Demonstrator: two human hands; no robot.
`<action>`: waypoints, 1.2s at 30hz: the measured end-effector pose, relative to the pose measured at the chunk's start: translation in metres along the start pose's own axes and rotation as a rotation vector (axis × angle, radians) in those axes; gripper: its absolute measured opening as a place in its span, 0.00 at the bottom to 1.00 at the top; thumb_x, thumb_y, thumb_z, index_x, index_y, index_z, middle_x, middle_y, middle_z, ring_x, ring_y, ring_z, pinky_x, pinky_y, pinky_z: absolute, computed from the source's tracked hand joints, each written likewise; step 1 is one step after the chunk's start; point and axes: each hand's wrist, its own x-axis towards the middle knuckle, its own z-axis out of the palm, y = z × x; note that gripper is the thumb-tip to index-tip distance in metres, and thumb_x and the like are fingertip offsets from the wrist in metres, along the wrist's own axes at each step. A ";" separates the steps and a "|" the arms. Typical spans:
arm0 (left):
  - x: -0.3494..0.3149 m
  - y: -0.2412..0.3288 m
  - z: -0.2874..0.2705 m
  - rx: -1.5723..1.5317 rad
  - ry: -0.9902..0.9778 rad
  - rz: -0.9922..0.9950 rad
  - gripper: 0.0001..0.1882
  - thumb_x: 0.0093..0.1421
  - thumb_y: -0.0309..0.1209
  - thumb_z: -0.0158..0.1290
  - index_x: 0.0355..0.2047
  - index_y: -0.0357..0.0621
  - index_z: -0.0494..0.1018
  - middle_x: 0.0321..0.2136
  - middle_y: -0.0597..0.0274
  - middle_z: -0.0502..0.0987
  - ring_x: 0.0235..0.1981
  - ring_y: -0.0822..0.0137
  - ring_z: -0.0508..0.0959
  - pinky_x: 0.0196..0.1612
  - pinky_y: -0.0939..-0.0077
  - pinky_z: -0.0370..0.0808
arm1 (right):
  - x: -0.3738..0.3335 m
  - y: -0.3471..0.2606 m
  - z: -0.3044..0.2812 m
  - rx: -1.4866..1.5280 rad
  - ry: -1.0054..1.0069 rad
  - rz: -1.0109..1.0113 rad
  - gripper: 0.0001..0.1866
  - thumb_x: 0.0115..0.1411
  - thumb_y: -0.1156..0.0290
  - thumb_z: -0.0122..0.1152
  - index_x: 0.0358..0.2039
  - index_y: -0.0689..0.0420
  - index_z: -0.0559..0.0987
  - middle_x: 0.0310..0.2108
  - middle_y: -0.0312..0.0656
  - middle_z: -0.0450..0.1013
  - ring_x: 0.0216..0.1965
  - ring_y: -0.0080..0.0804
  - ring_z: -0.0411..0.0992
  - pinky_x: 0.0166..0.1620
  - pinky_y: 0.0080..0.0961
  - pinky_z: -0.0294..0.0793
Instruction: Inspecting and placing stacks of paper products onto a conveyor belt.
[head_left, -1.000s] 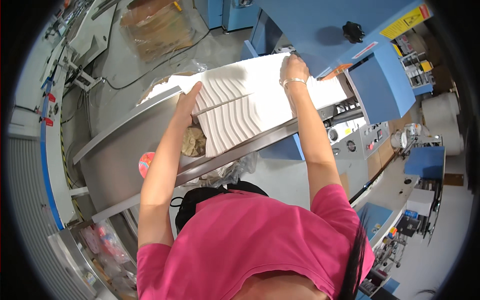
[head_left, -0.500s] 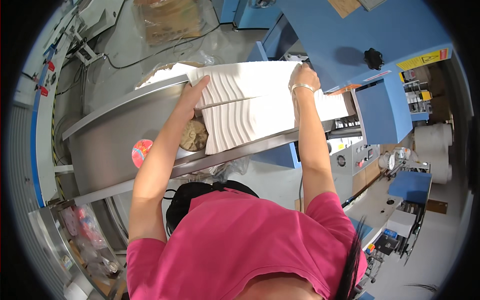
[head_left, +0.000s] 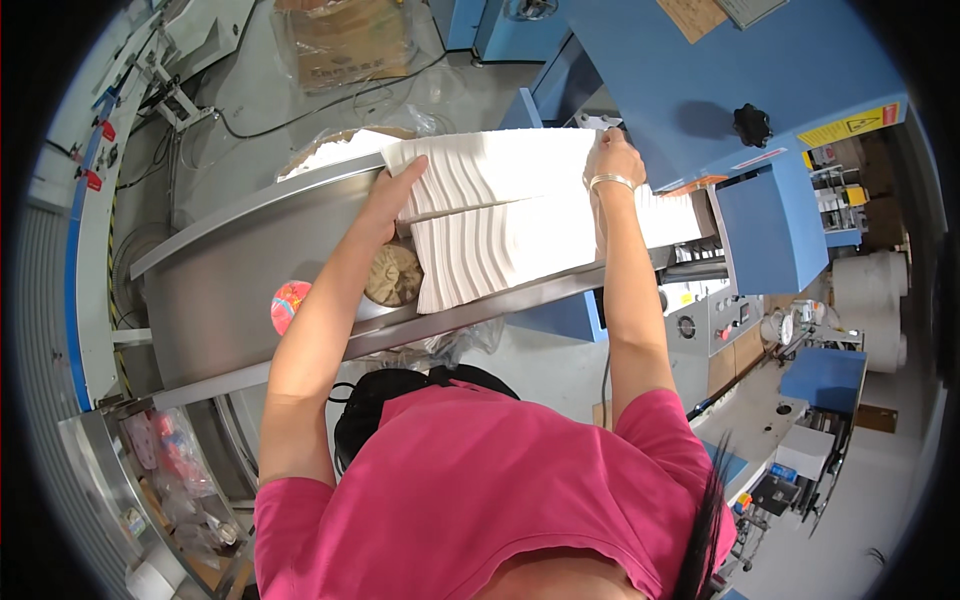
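Two rows of white folded paper sheets lie side by side along a metal trough, the far row (head_left: 480, 165) and the near row (head_left: 500, 250). At the left end of the far row, my left hand (head_left: 392, 198) grips the paper, its thumb over the edge and its other fingers hidden. My right hand (head_left: 615, 162), with a bracelet at the wrist, is closed on the far row's right part; its fingertips are partly hidden. Just below my left hand, a brown crumpled bundle (head_left: 393, 276) sits in the trough against the near row.
The metal trough (head_left: 240, 250) extends left, with a pink-red round item (head_left: 290, 303) beside my left forearm. A blue machine (head_left: 740, 90) with a black knob stands at the right. Beyond the trough, a cardboard box (head_left: 350, 45) and a cable lie on the floor.
The whole view has shifted slightly. Both hands keep nearly the same hold on the far paper row, and the paper rows show no clear movement in the trough.
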 end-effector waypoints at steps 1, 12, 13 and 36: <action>0.001 0.000 0.000 0.006 -0.002 0.001 0.39 0.53 0.47 0.59 0.55 0.30 0.58 0.48 0.52 0.71 0.46 0.63 0.74 0.48 0.70 0.71 | 0.000 0.001 0.000 0.003 -0.004 -0.006 0.13 0.63 0.58 0.45 0.41 0.43 0.77 0.40 0.45 0.76 0.43 0.46 0.75 0.45 0.38 0.73; -0.009 0.010 0.008 0.054 0.044 0.005 0.43 0.52 0.49 0.60 0.56 0.28 0.57 0.50 0.49 0.69 0.48 0.61 0.72 0.49 0.70 0.70 | 0.013 0.017 0.018 -0.072 -0.074 -0.127 0.20 0.59 0.49 0.50 0.39 0.48 0.82 0.49 0.41 0.70 0.46 0.45 0.72 0.49 0.39 0.71; -0.010 0.011 0.007 0.076 0.038 -0.003 0.44 0.52 0.49 0.60 0.56 0.27 0.55 0.51 0.48 0.68 0.49 0.61 0.72 0.50 0.69 0.70 | 0.010 0.014 0.014 -0.080 -0.114 -0.148 0.24 0.60 0.46 0.47 0.38 0.52 0.82 0.52 0.42 0.68 0.50 0.47 0.70 0.52 0.39 0.68; -0.048 0.040 -0.115 -0.056 -0.027 -0.015 0.29 0.55 0.40 0.60 0.51 0.34 0.68 0.45 0.55 0.75 0.44 0.62 0.77 0.45 0.67 0.74 | -0.100 -0.133 0.036 -0.103 0.047 -0.367 0.23 0.58 0.57 0.45 0.35 0.62 0.82 0.56 0.36 0.66 0.62 0.38 0.52 0.60 0.36 0.53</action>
